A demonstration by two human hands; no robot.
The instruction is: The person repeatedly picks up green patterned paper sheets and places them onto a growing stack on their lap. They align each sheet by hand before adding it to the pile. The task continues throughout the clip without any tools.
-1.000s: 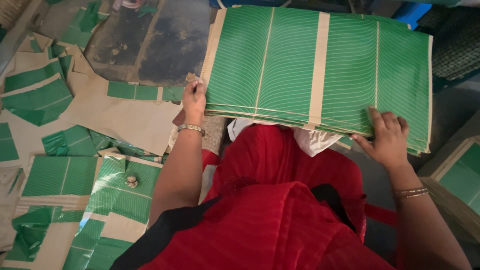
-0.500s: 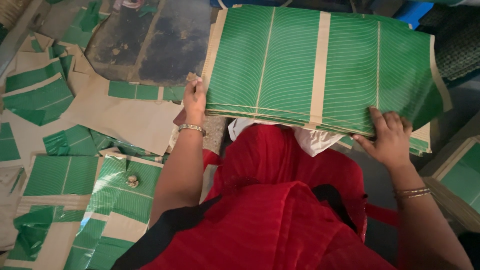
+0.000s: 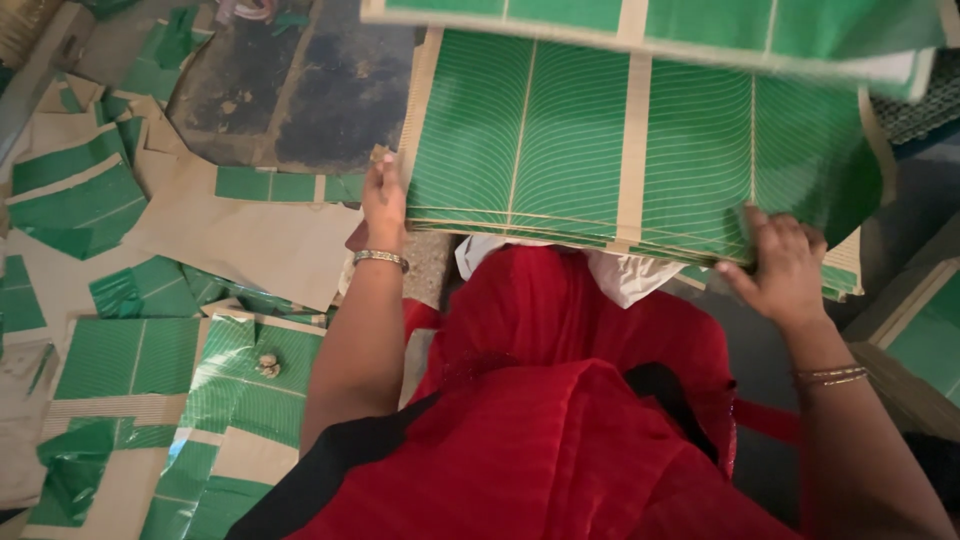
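Note:
A stack of green printed paper sheets (image 3: 600, 140) with pale tan bands lies across my lap, over red cloth (image 3: 560, 400). My left hand (image 3: 384, 205) presses against the stack's left edge near the front corner. My right hand (image 3: 782, 268) grips the front right corner, fingers curled over the sheets. A second batch of green sheets (image 3: 680, 25) hangs above the stack at the top of the view, tilted down to the right. Both wrists wear bangles.
Loose green and brown paper offcuts (image 3: 150, 330) cover the floor to the left. A dark worn slab (image 3: 300, 90) lies at the upper left. More green sheets in a brown box (image 3: 925, 340) stand at the right edge.
A batch of green sheets has risen off the stack into the top of the view. My right hand has slid along the front corner. My left hand has stayed on the left edge.

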